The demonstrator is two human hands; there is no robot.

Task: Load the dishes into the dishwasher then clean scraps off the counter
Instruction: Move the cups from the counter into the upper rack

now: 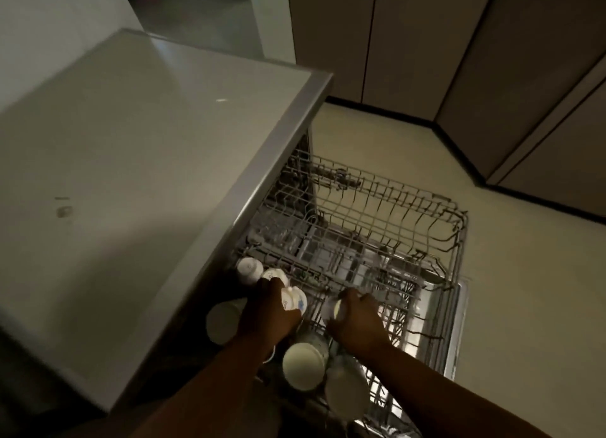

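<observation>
The dishwasher's upper wire rack [377,208] is pulled out below the counter [131,162]. My left hand [267,313] grips a white mug with blue print [295,301] at the rack's near left side. My right hand [355,319] grips a pale cup [333,308] just to the right of it, over the rack's tines. Other white cups [305,365] stand upside down in the rack near my wrists, and two more [250,268] sit at its left edge under the counter lip. A small dark scrap [64,211] lies on the counter.
The open dishwasher door [457,322] juts out over the pale floor [511,273]. Tall cabinet doors [410,44] line the far wall and the right side. The rack's far half holds no dishes. A doorway [196,4] opens beyond the counter.
</observation>
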